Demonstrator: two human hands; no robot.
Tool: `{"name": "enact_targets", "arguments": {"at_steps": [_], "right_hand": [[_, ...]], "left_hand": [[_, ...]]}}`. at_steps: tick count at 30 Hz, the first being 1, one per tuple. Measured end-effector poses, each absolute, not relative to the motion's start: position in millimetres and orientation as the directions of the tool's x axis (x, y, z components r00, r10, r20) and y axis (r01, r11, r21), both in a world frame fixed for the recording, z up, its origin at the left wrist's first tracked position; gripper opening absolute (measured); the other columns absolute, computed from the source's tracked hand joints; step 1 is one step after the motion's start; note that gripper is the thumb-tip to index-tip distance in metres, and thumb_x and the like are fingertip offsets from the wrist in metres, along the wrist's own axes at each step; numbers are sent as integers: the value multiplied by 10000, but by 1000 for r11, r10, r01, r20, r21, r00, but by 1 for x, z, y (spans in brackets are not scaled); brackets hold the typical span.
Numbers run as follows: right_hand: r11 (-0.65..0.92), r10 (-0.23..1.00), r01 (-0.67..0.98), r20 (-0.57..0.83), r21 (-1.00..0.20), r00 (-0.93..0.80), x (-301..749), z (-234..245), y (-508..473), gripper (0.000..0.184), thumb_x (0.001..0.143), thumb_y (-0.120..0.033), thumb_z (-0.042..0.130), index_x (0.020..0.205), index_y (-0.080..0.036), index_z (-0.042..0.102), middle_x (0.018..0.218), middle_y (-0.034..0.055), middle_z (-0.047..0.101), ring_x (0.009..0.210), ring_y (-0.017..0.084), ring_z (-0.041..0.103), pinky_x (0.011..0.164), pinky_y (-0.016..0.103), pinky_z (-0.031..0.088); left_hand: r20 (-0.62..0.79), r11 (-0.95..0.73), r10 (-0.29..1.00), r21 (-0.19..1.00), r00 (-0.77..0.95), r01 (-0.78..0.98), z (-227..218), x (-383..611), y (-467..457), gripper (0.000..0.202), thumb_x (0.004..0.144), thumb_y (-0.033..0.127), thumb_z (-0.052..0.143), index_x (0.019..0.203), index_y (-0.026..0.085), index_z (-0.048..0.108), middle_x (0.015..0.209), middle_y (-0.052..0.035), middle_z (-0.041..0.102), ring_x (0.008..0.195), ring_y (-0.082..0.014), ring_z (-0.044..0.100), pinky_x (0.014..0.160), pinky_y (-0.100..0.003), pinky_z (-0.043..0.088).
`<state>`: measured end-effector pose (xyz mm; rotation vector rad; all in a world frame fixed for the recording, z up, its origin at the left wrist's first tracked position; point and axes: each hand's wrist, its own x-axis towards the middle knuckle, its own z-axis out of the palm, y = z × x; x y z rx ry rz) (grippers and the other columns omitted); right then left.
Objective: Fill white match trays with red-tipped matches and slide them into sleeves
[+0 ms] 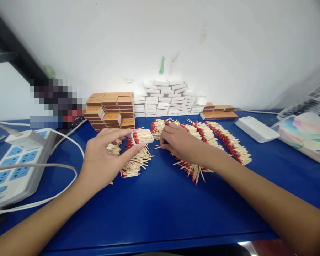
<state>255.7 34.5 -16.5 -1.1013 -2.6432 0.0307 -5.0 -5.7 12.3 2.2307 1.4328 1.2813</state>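
Note:
My left hand (106, 153) grips a small white matchbox tray (150, 140) between thumb and fingers, above the table. Matches (142, 136) with red heads lie inside it. To its right, my right hand (178, 140) reaches down with fingers pinched together at the loose matches; a match or two (157, 146) show by the fingertips. Whether those are held I cannot tell. Red-headed matches (134, 165) lie in a heap below the tray, and several more rows of matches (226, 140) spread out around and right of my right hand.
Brown matchboxes (110, 110) are stacked at the back left, white trays (165, 97) at the middle, and more brown boxes (218, 112) beside them. A white power bank (256, 128) and a tissue pack (305, 135) lie right. A power strip (18, 165) with white cables (69, 165) occupies the left.

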Motion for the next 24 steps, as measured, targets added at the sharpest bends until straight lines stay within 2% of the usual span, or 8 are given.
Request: {"name": "enact_targets", "arguments": {"at_steps": [4,9,15,18,24], "right_hand": [[720,684,691,232,-66,-691,256,-16,34,191,1027,-155,495,907,-167,642,968,110,633,964,254,515,908,384,407],[700,694,714,217,16,-686,256,-16,32,181,1015,-135,496,919,-157,648,998,130,640,994,264,513,914,382,396],[679,714,734,244,-11,-656,256,-15,33,108,1018,-206,565,995,-147,653,1059,131,644,991,261,509,903,383,391],[679,712,734,242,2,-659,257,-17,33,155,1027,-167,521,946,-156,653,1014,120,639,983,260,496,894,377,384],[675,676,718,248,169,-694,258,-19,33,218,1043,-162,461,942,-142,652,1002,147,638,954,274,471,876,393,365]], "left_hand": [[553,-508,818,568,157,648,13,-4,-5,349,796,461,856,1094,289,799,1041,11,788,889,-178,678,837,-321,563],[555,-507,817,564,155,651,13,-4,-6,350,797,473,852,1092,294,797,1052,9,789,938,-194,701,860,-334,568],[545,-508,822,573,164,643,13,-4,-6,348,803,469,850,1099,296,794,1070,-1,787,972,-209,704,854,-344,571],[541,-504,825,575,162,645,13,-4,-6,350,796,472,856,1093,296,797,1055,-1,786,933,-199,695,836,-335,573],[545,-503,822,560,164,659,13,-4,-6,353,794,478,854,1093,299,797,1051,-1,790,901,-200,691,831,-341,574]]}}
